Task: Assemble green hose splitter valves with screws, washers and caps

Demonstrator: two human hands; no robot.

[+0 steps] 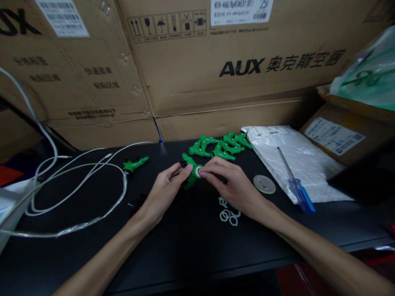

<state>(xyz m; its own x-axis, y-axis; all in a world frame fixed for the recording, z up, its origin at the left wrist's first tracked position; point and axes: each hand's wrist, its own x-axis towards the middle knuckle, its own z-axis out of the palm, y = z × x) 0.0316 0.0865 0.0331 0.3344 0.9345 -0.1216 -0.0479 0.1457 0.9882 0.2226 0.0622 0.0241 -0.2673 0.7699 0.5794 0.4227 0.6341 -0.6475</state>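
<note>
Between my hands, above the black tabletop, is a green plastic Y-shaped hose connector [191, 181] with black parts on it. My left hand [166, 185] is closed around its left side, thumb on top. The fingertips of my right hand [228, 179] pinch a white ring [198, 171] at the connector's right-hand opening; whether it is fully seated I cannot tell. Below my right hand lie several loose white rings [228, 216]. Small black pieces [138, 204] sit by my left wrist, partly hidden by it.
Several green connectors [219, 146] lie behind my hands, and another with black parts [135, 163] is to the left. White cables [83, 226] loop at left. A round metal badge [264, 184], a blue screwdriver [298, 189] and a white plastic mailer [274, 148] are at right. Cardboard boxes [185, 82] stand behind.
</note>
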